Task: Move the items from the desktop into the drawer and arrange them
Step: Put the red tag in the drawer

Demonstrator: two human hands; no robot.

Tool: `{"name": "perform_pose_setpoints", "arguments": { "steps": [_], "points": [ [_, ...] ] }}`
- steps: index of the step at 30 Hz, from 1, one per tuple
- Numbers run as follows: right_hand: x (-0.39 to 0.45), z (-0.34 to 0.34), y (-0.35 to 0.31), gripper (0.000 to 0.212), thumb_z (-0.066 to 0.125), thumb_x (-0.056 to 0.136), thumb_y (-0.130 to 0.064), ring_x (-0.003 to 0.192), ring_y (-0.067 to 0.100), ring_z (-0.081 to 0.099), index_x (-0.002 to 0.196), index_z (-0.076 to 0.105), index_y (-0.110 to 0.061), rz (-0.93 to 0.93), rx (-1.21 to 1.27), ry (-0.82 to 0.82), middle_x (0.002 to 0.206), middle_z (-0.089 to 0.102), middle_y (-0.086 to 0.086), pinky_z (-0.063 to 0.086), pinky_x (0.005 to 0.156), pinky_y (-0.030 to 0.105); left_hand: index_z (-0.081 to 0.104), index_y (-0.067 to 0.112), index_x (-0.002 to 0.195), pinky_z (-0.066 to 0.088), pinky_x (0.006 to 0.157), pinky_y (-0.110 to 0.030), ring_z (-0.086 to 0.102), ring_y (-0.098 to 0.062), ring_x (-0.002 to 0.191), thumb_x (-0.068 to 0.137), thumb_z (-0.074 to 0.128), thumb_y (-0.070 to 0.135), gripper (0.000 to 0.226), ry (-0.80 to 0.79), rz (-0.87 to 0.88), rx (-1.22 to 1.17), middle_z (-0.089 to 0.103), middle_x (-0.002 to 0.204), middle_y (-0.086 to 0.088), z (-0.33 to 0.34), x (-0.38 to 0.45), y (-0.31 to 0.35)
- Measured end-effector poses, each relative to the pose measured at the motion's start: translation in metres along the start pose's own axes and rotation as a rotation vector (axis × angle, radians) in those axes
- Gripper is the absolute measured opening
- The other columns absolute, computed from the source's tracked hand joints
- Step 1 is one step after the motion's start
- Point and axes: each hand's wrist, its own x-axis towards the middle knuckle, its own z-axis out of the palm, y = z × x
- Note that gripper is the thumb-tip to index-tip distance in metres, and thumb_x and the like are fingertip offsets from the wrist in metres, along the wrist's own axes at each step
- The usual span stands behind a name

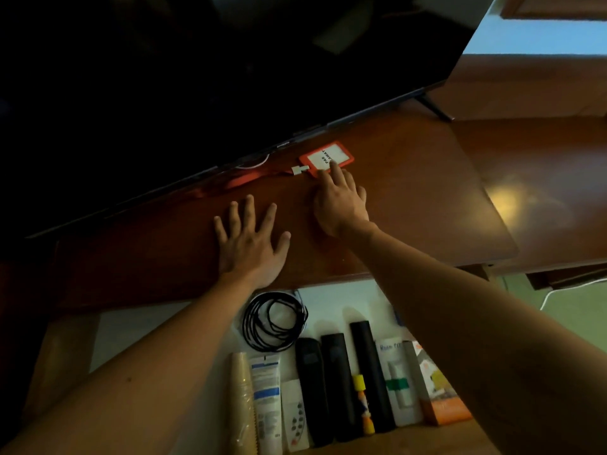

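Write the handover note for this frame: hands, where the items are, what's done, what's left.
Left hand: flat on the desktop, empty.
Right hand: fingertips on the red badge holder, not gripping; its lanyard trails under the TV.
Done: cable coil, remotes, tube, boxes lined up in the drawer.
Left: move the badge holder with lanyard into the drawer.

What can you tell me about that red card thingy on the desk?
The red badge holder is a flat rectangle with a red frame, plastic by the look of it, around a white card with black letters. It lies flat on the brown wooden desk, just in front of the dark screen. A small white clip joins it to a red strap running left under the screen. The right hand has fingertips on its near corner, not gripping. The left hand lies flat on the desk, apart from it.
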Motion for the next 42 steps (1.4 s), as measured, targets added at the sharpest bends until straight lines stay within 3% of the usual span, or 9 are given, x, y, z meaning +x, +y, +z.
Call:
{"name": "perform_pose_setpoints", "arguments": {
  "steps": [5, 10, 16, 19, 22, 25, 31, 37, 42],
  "points": [
    [0.030, 0.002, 0.011, 0.060, 0.033, 0.101, -0.036, 0.152, 0.037, 0.001, 0.157, 0.017, -0.018, -0.008, -0.101, -0.106, 0.167, 0.007, 0.009, 0.005, 0.118, 0.064, 0.006, 0.040, 0.156, 0.000, 0.119, -0.062, -0.006, -0.035, 0.153, 0.092, 0.016, 0.070, 0.071, 0.026, 0.004, -0.012, -0.003, 0.168, -0.006, 0.002, 0.000, 0.000],
    [0.014, -0.001, 0.008, 0.052, 0.036, 0.099, -0.042, 0.144, 0.040, 0.021, 0.146, 0.038, -0.021, -0.034, -0.218, -0.078, 0.153, 0.035, 0.010, 0.019, 0.109, 0.072, 0.006, 0.041, 0.156, 0.000, 0.119, -0.062, -0.004, -0.034, 0.153, 0.092, 0.015, 0.072, 0.072, 0.029, -0.008, -0.010, -0.002, 0.168, -0.005, 0.002, 0.001, -0.001],
    [-0.017, -0.009, 0.011, 0.040, 0.040, 0.097, -0.046, 0.128, 0.037, 0.044, 0.122, 0.062, -0.025, -0.110, -0.226, 0.037, 0.127, 0.054, 0.010, 0.030, 0.106, 0.061, 0.019, 0.040, 0.155, 0.001, 0.121, -0.058, 0.001, -0.030, 0.153, 0.093, 0.025, 0.067, 0.068, 0.060, -0.030, -0.053, 0.007, 0.168, -0.003, 0.001, 0.001, -0.002],
    [-0.022, -0.015, 0.018, 0.036, 0.046, 0.098, -0.043, 0.126, 0.037, 0.043, 0.127, 0.058, -0.025, -0.129, -0.166, -0.025, 0.134, 0.050, 0.010, 0.040, 0.100, 0.054, 0.042, 0.032, 0.147, 0.004, 0.122, -0.056, 0.012, -0.026, 0.153, 0.095, 0.042, 0.052, 0.056, 0.143, -0.054, -0.178, 0.024, 0.164, -0.001, 0.001, 0.000, -0.004],
    [-0.027, -0.017, 0.020, 0.060, 0.054, 0.096, -0.045, 0.140, 0.038, 0.029, 0.148, 0.034, -0.024, -0.009, -0.069, -0.128, 0.157, 0.028, 0.009, 0.030, 0.108, 0.062, 0.064, 0.026, 0.125, 0.011, 0.121, -0.056, 0.028, -0.027, 0.148, 0.090, 0.056, 0.034, 0.036, 0.255, -0.020, -0.353, 0.048, 0.151, 0.001, 0.002, -0.003, -0.006],
    [-0.036, -0.022, 0.019, 0.072, 0.060, 0.092, -0.053, 0.140, 0.036, 0.027, 0.151, 0.031, -0.024, 0.074, -0.095, -0.159, 0.156, 0.032, 0.005, 0.026, 0.109, 0.064, 0.072, 0.019, 0.106, 0.027, 0.116, -0.052, 0.049, -0.026, 0.134, 0.085, 0.059, 0.019, 0.025, 0.357, -0.006, -0.558, 0.066, 0.129, 0.000, 0.002, -0.012, -0.009],
    [-0.070, -0.030, 0.009, 0.067, 0.069, 0.082, -0.059, 0.129, 0.034, 0.035, 0.136, 0.048, -0.024, 0.100, -0.096, -0.182, 0.135, 0.045, 0.009, 0.030, 0.105, 0.058, 0.066, 0.018, 0.124, 0.034, 0.114, -0.051, 0.043, -0.024, 0.138, 0.088, 0.062, 0.009, 0.038, 0.160, -0.006, -0.628, 0.062, 0.134, -0.003, -0.016, -0.037, -0.008],
    [-0.098, -0.036, -0.012, 0.020, 0.059, 0.098, -0.018, 0.110, 0.026, 0.061, 0.117, 0.056, -0.013, 0.073, 0.324, -0.345, 0.121, 0.059, 0.011, 0.056, 0.088, 0.038, 0.035, 0.031, 0.153, 0.037, 0.115, -0.039, 0.035, -0.017, 0.144, 0.095, 0.057, 0.005, 0.067, -0.058, 0.118, -0.586, 0.035, 0.158, 0.008, -0.036, -0.043, -0.008],
    [-0.125, -0.062, -0.023, 0.015, 0.057, 0.099, -0.018, 0.092, 0.026, 0.067, 0.112, 0.061, -0.011, 0.245, 1.018, -0.570, 0.103, 0.065, 0.013, 0.058, 0.077, 0.037, 0.054, 0.033, 0.140, 0.015, 0.120, -0.054, 0.029, -0.019, 0.147, 0.104, 0.044, 0.023, 0.038, -0.035, 0.141, -0.467, 0.048, 0.149, 0.010, -0.048, -0.051, -0.006]
  ]
}}
